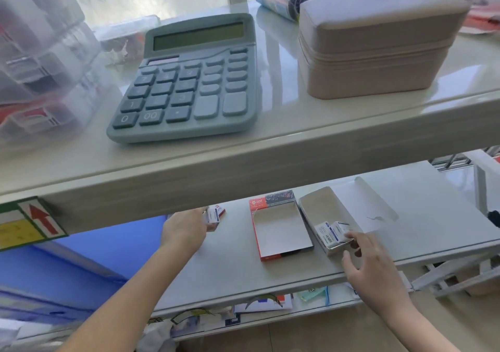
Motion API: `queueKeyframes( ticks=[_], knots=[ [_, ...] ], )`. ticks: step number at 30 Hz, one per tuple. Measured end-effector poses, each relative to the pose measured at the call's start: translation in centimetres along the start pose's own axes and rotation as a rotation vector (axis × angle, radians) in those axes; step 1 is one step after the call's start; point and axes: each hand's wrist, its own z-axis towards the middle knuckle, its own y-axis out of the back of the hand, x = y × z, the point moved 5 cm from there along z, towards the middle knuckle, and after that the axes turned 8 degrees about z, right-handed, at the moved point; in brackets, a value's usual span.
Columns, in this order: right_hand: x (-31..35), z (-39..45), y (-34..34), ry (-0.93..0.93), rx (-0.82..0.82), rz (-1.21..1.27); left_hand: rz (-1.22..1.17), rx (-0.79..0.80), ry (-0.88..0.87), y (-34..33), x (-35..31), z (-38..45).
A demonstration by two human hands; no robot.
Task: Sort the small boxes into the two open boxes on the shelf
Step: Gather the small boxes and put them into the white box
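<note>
The left hand (186, 230) closes its grip on a small box (215, 216) at the shelf's (230, 259) left. The right hand (370, 259), fingers loosely spread, touches small boxes (331, 234) inside the white open box (319, 205); the red open box (278, 232) lies between.

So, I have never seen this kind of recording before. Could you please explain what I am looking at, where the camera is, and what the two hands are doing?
There is no machine here. One camera is worn on a person's head and looks forward and down, so both bare arms reach in from the bottom of the picture.

On the upper shelf stand a grey-blue desk calculator and a closed beige zipped case. On the pale lower shelf lie two open boxes: a shallow red-edged cardboard tray, which looks empty, and beside it a white open carton.

The left hand grips a small white box with red and blue print at the left. The right hand touches small white boxes with blue labels sitting in the white carton. Whether it grips one is not clear.
</note>
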Motion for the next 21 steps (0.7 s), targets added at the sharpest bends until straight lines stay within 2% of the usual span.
queueKeyframes(
  ticks=[3,8,11,14,18,21],
  knots=[
    [0.2,0.0,-0.2,0.016,0.017,0.003,-0.279,-0.019,-0.082,0.4,-3.3,-1.5],
    [0.4,-0.1,-0.1,0.034,0.038,-0.003,-0.388,-0.076,-0.307,1.9,-12.8,-3.1],
    [0.5,-0.1,-0.1,0.034,0.046,-0.012,-0.252,-0.213,-0.433,2.7,-18.5,-3.5],
    [0.7,-0.1,0.0,0.059,0.033,-0.014,0.013,-0.285,-0.587,1.7,-23.2,-2.9],
    [0.3,0.0,0.0,0.064,0.037,-0.040,0.287,-0.303,-0.698,-1.2,-26.8,-2.0],
    [0.1,0.1,0.0,0.068,0.065,-0.055,0.283,-0.275,-0.714,-3.2,-27.1,-1.4]
  ],
)
